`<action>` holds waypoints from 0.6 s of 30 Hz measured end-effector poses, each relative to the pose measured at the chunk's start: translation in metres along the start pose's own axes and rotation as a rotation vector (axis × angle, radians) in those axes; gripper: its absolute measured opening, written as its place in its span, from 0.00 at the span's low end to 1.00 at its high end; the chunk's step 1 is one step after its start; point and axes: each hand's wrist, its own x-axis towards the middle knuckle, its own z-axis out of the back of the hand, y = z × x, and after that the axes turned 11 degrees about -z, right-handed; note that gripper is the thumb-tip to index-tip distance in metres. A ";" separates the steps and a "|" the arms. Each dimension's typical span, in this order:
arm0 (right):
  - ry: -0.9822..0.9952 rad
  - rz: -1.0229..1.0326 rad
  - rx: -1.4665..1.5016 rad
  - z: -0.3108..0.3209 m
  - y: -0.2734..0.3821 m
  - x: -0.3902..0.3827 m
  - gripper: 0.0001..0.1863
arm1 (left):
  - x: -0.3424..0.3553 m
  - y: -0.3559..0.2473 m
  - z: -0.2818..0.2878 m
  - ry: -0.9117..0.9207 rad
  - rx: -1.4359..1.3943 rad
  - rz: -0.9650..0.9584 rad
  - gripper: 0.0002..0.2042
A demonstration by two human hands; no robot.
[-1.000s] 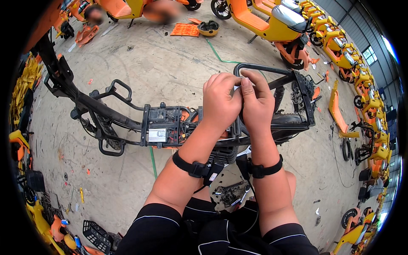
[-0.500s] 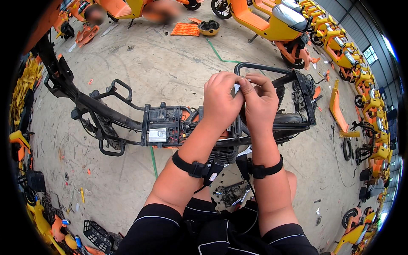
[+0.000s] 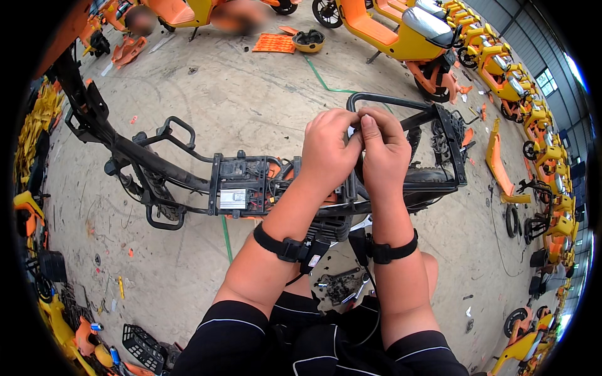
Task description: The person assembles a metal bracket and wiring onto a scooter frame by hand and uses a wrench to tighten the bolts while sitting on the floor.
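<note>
Close together over the rear part of a stripped black scooter frame (image 3: 401,187), my two hands meet at the fingertips. My left hand (image 3: 329,141) is closed, its thumb and fingers curled inward. My right hand (image 3: 385,143) is pinched, thumb pressed toward the curled fingers. Whatever lies between the fingertips is too small and too hidden to name. To the left of my forearm, the frame's open middle holds a silver-faced box (image 3: 232,198) and wiring. A black tube loop (image 3: 382,96) of the frame rises just beyond my hands.
A silver wrench-like tool (image 3: 359,291) lies among dark parts (image 3: 338,287) below the frame. Farther off are an orange mat (image 3: 274,43), a yellow helmet (image 3: 308,41) and an upright orange-yellow scooter (image 3: 370,31). Rows of scooters line the right; a black basket (image 3: 144,346) lies lower left.
My right thumb has shifted upward a little, with its nail now facing up, and the fingertips have drawn together. Both forearms and the scooter frame stay in place.
</note>
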 end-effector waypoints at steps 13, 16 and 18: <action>-0.002 -0.171 0.047 -0.002 0.008 -0.005 0.10 | 0.000 -0.002 0.000 -0.069 -0.003 0.058 0.08; 0.028 -0.052 0.005 -0.002 0.005 -0.002 0.10 | 0.001 -0.003 0.002 -0.054 -0.026 0.070 0.07; 0.026 -0.006 -0.032 0.000 0.001 0.000 0.10 | 0.002 -0.003 0.003 -0.050 -0.055 0.063 0.08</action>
